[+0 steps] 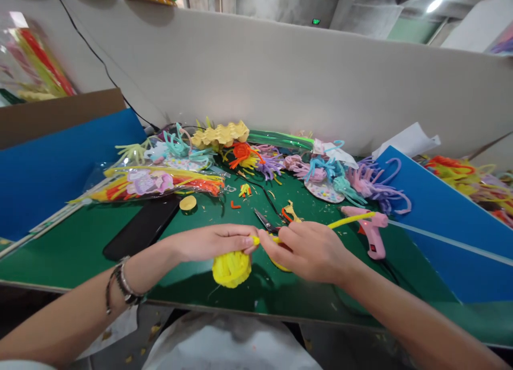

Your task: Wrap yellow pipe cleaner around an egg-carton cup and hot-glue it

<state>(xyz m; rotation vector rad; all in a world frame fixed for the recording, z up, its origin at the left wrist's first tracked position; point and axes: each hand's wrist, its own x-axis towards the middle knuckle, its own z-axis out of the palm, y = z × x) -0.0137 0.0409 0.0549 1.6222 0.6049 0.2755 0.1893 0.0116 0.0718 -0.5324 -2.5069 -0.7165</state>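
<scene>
Over the front of the green table, my left hand (228, 239) pinches the top of a small yellow fuzzy basket-shaped piece (231, 269), which hangs below its fingers. My right hand (306, 247) is closed around a yellow pipe cleaner (352, 219); one end sticks out to the right and a loop curves below the fingers. The fingertips of both hands nearly meet. Just beyond the right hand lie scissors (264, 220), their handles partly hidden. A pink glue gun (372, 234) rests on the table to the right.
A black phone (142, 228) lies at left, beside a bagged bundle of pipe cleaners (160, 183). Across the back are colourful pipe-cleaner bunches (320, 170) and a yellow egg carton (222, 134). Blue panels (64, 172) flank the table (192, 274); a white partition (272, 81) stands behind.
</scene>
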